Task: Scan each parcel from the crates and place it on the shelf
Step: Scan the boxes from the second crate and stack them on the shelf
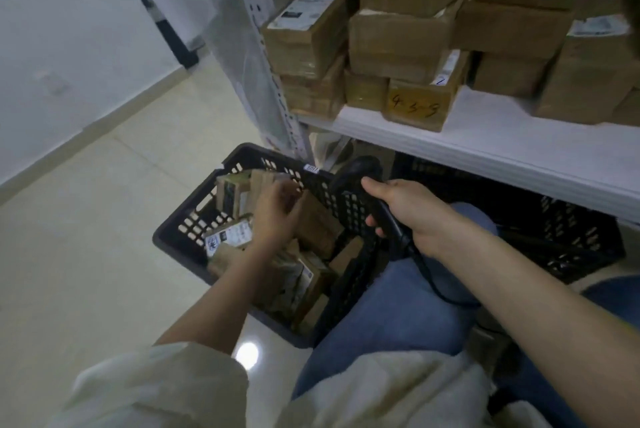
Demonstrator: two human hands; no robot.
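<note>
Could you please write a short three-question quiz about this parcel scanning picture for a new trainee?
1. True or false: the right hand grips the black handheld barcode scanner.
2. Where is the left hand reaching?
A. onto the white shelf board
B. into the black perforated plastic crate of small brown parcels
C. to the floor
3. Fill in: the brown cardboard boxes on the shelf are ____ on one another.

Key: 1 true; 2 B; 3 stacked.
</note>
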